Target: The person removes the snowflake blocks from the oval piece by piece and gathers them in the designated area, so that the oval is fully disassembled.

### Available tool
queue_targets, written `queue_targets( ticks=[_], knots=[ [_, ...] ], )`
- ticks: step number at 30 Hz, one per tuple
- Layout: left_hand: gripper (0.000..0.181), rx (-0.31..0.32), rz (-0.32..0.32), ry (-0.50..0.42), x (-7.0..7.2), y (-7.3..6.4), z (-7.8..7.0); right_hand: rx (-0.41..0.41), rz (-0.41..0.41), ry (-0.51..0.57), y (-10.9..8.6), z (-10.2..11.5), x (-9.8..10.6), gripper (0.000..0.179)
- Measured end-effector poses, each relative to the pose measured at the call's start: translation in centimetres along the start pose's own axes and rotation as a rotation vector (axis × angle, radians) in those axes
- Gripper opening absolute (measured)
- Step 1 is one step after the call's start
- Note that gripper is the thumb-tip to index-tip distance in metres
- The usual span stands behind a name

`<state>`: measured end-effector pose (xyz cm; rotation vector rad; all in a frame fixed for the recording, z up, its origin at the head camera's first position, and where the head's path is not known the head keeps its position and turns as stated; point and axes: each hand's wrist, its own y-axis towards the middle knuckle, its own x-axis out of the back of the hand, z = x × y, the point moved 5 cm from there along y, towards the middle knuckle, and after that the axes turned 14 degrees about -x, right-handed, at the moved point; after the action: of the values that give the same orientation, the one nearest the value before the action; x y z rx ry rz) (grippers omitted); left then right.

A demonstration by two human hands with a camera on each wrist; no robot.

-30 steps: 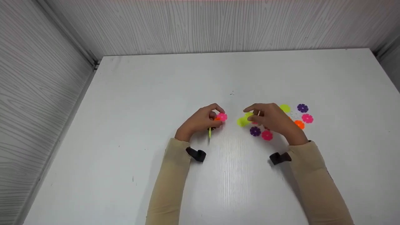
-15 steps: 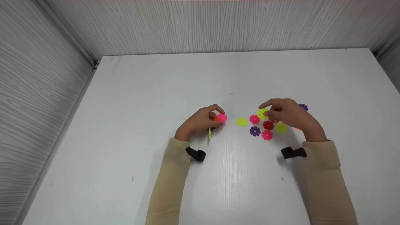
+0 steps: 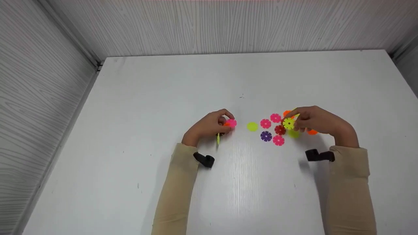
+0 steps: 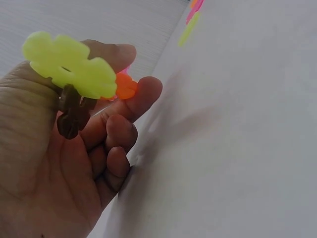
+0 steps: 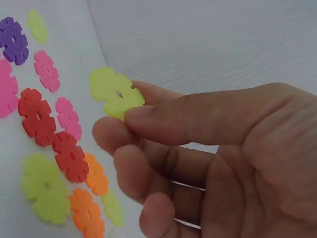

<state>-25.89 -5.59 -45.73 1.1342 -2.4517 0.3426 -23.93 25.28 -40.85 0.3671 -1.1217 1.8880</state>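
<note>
My left hand point(image 3: 209, 126) pinches a small cluster of joined flower-shaped plastic discs. In the left wrist view its yellow disc point(image 4: 69, 62) stands out from a brown disc point(image 4: 74, 111), with an orange disc point(image 4: 126, 87) between the fingertips. A pink disc point(image 3: 231, 123) of that cluster shows in the head view. My right hand point(image 3: 321, 121) pinches one loose yellow disc point(image 5: 116, 94) between thumb and forefinger, held above the scattered discs. How the left cluster's pieces interlock is partly hidden by the fingers.
Loose discs lie on the white table point(image 3: 163, 98): a yellow one point(image 3: 252, 126) nearest the left hand, a purple one point(image 3: 266, 136), pink ones point(image 3: 278, 140), red ones point(image 5: 37, 117) and orange ones point(image 5: 88, 214). The right hand covers part of the group. A wood-grain panel point(image 3: 228, 26) stands behind.
My right hand has moved to the right with the yellow disc, uncovering pink and red discs and covering the purple and white ones farther right. My left hand stays in place with its cluster.
</note>
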Motion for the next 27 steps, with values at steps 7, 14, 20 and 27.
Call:
queue_targets(
  ticks=[7, 14, 20, 27],
  knots=[
    [0.033, 0.012, -0.002, -0.006, 0.0, 0.0, 0.0, -0.081, 0.015, -0.012, 0.1, -2.4, 0.5, 0.037],
    [0.034, 0.031, -0.004, 0.003, 0.1, 0.0, 0.2, -0.126, 0.068, -0.017, 0.1, -4.3, 0.5, 0.038],
    [0.033, 0.024, -0.006, 0.009, 0.1, -0.1, 0.2, -0.203, 0.134, 0.014, -0.6, -5.0, 0.5, 0.043],
    [0.033, 0.018, -0.002, 0.018, 0.0, -0.1, 0.0, -0.268, 0.177, 0.052, -0.7, -5.8, 0.1, 0.049]
  ],
)
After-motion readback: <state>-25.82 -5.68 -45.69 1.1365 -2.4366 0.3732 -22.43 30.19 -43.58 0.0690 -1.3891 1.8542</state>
